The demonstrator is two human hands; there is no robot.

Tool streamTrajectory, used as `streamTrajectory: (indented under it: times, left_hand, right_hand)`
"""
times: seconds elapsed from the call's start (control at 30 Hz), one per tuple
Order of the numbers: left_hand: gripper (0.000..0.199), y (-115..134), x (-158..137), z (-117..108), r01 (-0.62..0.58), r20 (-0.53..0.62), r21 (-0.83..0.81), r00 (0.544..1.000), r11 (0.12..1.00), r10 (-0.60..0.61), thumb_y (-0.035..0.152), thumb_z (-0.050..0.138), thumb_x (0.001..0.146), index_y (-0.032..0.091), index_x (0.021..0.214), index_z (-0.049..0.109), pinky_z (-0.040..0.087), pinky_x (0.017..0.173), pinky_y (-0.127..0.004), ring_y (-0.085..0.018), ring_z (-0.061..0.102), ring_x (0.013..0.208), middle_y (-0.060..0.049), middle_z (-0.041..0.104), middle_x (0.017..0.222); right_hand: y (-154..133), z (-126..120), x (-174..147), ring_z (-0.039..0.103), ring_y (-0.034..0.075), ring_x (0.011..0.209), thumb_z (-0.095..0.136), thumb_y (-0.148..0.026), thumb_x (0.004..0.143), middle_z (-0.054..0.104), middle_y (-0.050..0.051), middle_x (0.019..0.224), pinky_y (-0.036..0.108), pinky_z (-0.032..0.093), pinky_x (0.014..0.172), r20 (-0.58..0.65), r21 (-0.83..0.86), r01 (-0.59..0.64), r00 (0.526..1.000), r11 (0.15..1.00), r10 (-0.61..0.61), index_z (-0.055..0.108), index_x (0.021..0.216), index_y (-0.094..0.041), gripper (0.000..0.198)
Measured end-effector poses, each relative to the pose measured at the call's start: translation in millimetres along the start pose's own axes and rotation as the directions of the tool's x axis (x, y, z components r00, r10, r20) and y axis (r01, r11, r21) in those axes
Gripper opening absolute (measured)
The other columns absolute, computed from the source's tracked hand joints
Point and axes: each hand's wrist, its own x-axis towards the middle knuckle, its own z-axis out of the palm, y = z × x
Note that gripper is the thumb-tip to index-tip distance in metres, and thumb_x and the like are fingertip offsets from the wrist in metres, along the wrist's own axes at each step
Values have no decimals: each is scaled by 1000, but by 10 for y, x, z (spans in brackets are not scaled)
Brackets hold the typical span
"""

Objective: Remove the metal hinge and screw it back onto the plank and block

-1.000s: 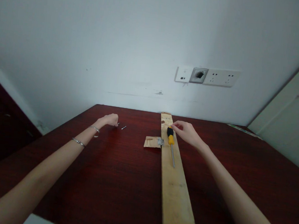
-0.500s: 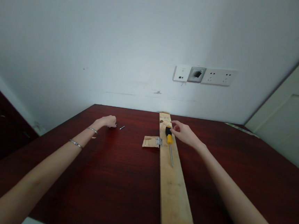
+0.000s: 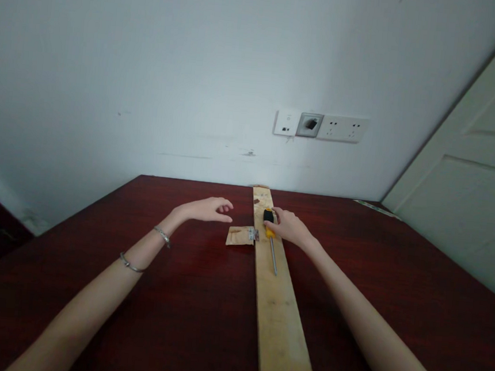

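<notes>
A long wooden board lies on the dark red table, running from near me to the wall. On it rests a screwdriver with a black and yellow handle, its shaft pointing toward me. My right hand has its fingers and thumb around the handle. Left of the board, my left hand hovers over the table with thumb and fingers apart, nothing visible between them. Between this hand and the board is a small wooden piece with a metal hinge at the board's edge.
Behind the dark red table stands a white wall with sockets and a switch plate. A pale panelled door is at the right. A thin patterned strip lies at the table's far right edge.
My left hand has moved right, from the small metal screws toward the board, and its fingers have spread. My right hand has closed on the screwdriver handle. The screws no longer show.
</notes>
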Motion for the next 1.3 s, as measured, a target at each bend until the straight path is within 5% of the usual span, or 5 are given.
streamTrajectory:
  times: [0.13, 0.33, 0.93, 1.17, 1.3]
  left_hand:
    - [112, 298, 76, 280, -23, 160, 10, 987, 1000, 21, 67, 59, 73, 7, 153, 9, 33, 111, -34, -28, 38, 137, -22, 31, 152]
    - [117, 500, 101, 464, -59, 250, 155, 968, 986, 18, 70, 56, 74, 7, 153, -3, 21, 118, -42, -35, 8, 148, -23, 4, 159]
    - [121, 309, 215, 574, -26, 220, 147, 975, 989, -7, 69, 62, 70, 4, 153, 1, 19, 118, -43, -38, 8, 147, -23, 2, 158]
    - [120, 265, 210, 562, -8, 216, 149, 976, 989, -24, 69, 63, 69, 3, 153, 7, 20, 118, -44, -38, 11, 147, -24, 10, 158]
    - [117, 251, 215, 556, -18, 208, 153, 978, 988, -15, 68, 63, 69, 5, 152, 11, 22, 117, -41, -36, 16, 146, -22, 13, 158]
  right_hand:
    - [34, 14, 23, 67, 30, 99, 61, -46, 80, 70, 15, 108, 32, 47, 79, 22, 18, -3, 1000, 1000, 3, 56, 128, -16, 56]
    - [0, 46, 14, 68, 28, 96, 61, -46, 80, 71, 14, 106, 31, 48, 78, 21, 48, -37, 999, 998, 36, 53, 131, -16, 60]
    - [-1, -19, 61, 70, 26, 86, 63, -29, 72, 74, 12, 91, 30, 50, 72, -108, 310, -64, 989, 949, 102, 70, 102, -13, 34]
    - [-21, -299, 83, 66, 16, 60, 56, -30, 81, 72, 6, 78, 26, 53, 53, -138, 580, 9, 987, 815, 87, 59, 122, -8, 47]
    - [-143, -416, 17, 61, 14, 52, 66, -35, 75, 65, -2, 62, 27, 53, 51, -316, 738, 192, 946, 647, 79, 56, 120, -10, 53]
